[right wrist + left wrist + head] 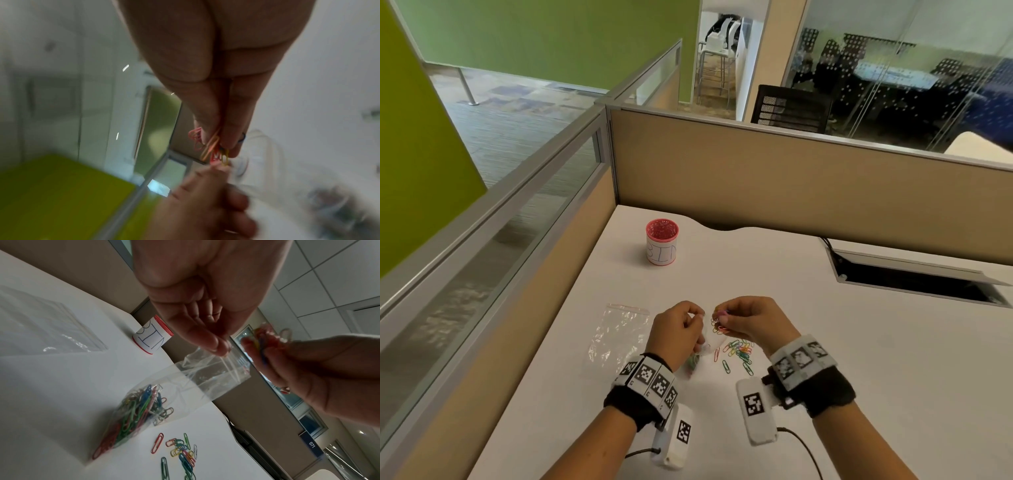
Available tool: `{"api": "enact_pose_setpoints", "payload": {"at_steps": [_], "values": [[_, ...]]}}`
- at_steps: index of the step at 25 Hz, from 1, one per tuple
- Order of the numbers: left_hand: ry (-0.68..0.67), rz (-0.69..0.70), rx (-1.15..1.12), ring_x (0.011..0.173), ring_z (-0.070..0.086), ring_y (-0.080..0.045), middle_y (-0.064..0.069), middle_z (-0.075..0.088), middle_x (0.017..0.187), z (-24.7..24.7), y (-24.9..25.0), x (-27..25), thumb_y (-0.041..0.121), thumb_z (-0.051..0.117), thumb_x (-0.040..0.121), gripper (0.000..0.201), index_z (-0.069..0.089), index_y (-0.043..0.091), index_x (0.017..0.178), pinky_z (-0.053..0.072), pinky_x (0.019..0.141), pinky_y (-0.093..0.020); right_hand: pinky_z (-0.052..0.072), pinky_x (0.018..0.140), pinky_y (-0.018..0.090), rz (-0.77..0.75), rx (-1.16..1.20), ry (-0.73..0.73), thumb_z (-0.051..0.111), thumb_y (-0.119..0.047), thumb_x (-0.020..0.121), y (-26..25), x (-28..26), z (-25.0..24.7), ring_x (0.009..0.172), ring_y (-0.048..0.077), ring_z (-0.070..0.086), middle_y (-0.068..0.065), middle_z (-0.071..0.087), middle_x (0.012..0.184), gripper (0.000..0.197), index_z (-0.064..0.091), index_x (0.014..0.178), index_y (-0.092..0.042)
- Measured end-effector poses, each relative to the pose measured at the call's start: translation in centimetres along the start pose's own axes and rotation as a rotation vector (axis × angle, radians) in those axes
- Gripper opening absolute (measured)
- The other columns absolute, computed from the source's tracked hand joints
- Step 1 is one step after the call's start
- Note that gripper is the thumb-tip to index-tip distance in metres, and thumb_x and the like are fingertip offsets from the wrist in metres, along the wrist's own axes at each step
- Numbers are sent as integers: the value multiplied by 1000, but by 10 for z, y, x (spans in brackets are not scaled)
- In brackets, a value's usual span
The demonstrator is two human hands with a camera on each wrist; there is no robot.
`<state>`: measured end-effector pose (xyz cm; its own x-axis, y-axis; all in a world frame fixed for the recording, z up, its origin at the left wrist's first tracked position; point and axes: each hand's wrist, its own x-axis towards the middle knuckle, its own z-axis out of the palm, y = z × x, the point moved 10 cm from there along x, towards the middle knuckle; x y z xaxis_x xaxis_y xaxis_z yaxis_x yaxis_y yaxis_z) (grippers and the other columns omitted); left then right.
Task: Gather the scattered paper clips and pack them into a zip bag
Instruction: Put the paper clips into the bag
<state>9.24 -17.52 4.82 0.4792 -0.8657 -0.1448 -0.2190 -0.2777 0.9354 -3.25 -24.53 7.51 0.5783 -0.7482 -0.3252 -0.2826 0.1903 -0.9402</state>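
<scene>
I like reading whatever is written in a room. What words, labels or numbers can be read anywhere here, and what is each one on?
"BIN": handwritten on the white paper label round the red cup; the head view shows only part of the word.
"071": white digits on a dark blue sign on the far wall, seen sideways.
The wristbands carry black and white square code patterns, no letters.
No other text is readable.

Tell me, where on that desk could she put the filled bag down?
The white desk is bare right of the right hand, up to the cable hatch, and between the hands and the red BIN cup. It is crowded near the loose paper clips and the spare zip bags on the left.
</scene>
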Motion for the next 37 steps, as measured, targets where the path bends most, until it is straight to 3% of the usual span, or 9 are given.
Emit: {"api": "enact_pose_setpoints", "payload": {"at_steps": [5,7,11,14,19,23,29,34,37], "values": [[22,-2,-20,43,60,-10,-2,65,55,-4,0,0,12,53,90,12,64,14,88,51,48,-22,44,85,19,-98,-706,141,61,-4,84,-13,3,20,102,16,64,6,70,110,26,69,108,-11],[27,1,-24,41,60,-8,-2,65,54,-4,1,-2,11,53,90,12,64,13,89,49,45,-20,50,90,26,-103,-663,151,56,1,85,-15,4,22,102,22,65,9,70,110,29,68,108,-9],[42,-7,-54,42,60,-10,-4,65,55,-8,-2,-3,9,52,90,12,63,12,90,49,44,-19,60,74,27,-123,-289,301,60,6,80,-12,-1,-19,81,26,70,15,72,85,19,72,92,-4],[65,-6,-72,42,60,-11,-3,65,53,-15,-6,-1,8,52,91,12,63,12,88,49,43,-19,58,84,36,-10,-291,386,71,-4,75,29,2,-65,85,27,70,11,72,86,20,70,95,-5],[94,-5,-67,42,60,-10,-1,64,52,-21,-11,2,9,53,91,11,63,13,88,49,44,-19,47,98,34,429,-672,246,84,-34,61,139,8,-80,109,25,59,11,57,121,77,48,125,-9],[80,-15,-69,42,59,-9,-2,65,55,-17,-14,2,11,53,91,11,63,14,89,50,45,-20,43,95,34,435,-644,286,86,-38,56,151,11,-57,121,29,45,11,31,132,100,30,133,-10],[62,-27,-88,43,58,-10,-2,65,55,-14,-17,1,11,53,91,14,63,20,85,49,47,-23,44,85,29,368,-627,299,81,-26,66,137,40,-40,101,28,54,11,33,127,72,41,125,-15],[60,-30,-86,44,58,-10,0,64,54,-14,-17,2,11,53,91,15,63,20,84,50,46,-22,48,87,30,217,-548,324,74,-12,72,126,61,-63,92,24,60,10,63,102,27,67,98,-12],[60,-33,-85,44,58,-10,0,64,55,-13,-18,1,11,53,91,14,63,19,86,50,47,-21,42,92,30,132,-618,423,67,-15,81,120,58,-75,104,27,57,15,58,117,24,67,103,-8]]}}
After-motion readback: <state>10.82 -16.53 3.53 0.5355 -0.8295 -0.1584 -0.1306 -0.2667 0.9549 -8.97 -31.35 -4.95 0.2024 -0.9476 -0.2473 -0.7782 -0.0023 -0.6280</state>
